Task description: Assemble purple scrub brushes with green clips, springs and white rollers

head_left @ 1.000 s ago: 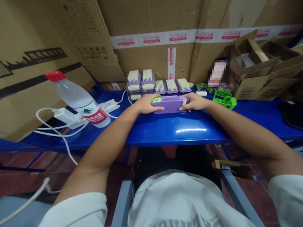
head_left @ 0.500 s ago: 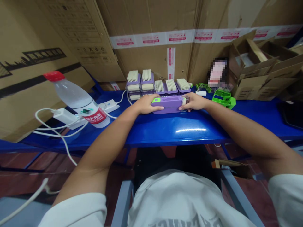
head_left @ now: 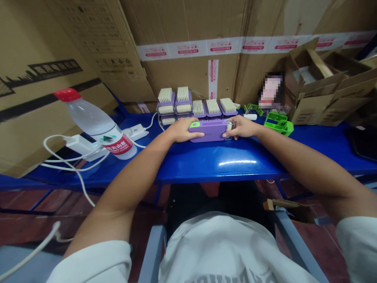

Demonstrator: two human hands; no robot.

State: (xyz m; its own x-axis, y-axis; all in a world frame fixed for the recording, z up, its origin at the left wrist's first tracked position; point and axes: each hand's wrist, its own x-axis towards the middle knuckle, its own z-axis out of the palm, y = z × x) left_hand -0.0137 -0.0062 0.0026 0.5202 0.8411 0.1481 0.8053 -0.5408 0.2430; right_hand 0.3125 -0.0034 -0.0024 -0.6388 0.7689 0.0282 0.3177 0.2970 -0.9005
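Brown cardboard boxes (head_left: 188, 67) stacked behind blue metal tabletop (head_left: 206, 169). Far left, clear plastic water bottle with red cap (head_left: 98, 127) lying tilted beside white power strip (head_left: 135, 132). Purple-and-white bristle brushes (head_left: 197, 106) in row near wall. Left hand (head_left: 184, 129) gripping green-tipped end of purple plastic case (head_left: 210, 130), case flat on tabletop just in front of brushes. Right hand (head_left: 240, 127) gripping opposite end. Green plastic holder (head_left: 279, 126) further right.

I see a purple case (head_left: 209, 130) lying flat and lengthwise at the frame's center, lime green at its left end, with a clear, white-filled piece at its right.
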